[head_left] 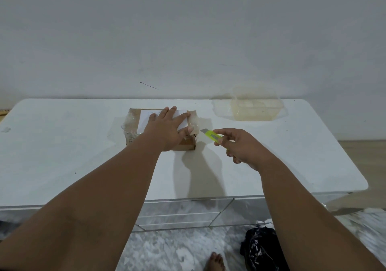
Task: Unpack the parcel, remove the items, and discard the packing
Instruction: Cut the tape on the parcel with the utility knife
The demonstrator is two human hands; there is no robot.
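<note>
A small brown cardboard parcel, wrapped in clear tape and bearing a white label, lies on the white table near its back edge. My left hand rests flat on the parcel's top, fingers spread, thumb at the right side. My right hand grips a yellow-green utility knife. Its short blade is extended and points left, just off the parcel's right end without touching it.
A clear plastic container stands at the table's back right, against the wall. A black plastic bag lies on the marbled floor below the table front, beside my bare foot. Mirrored drawer fronts face me.
</note>
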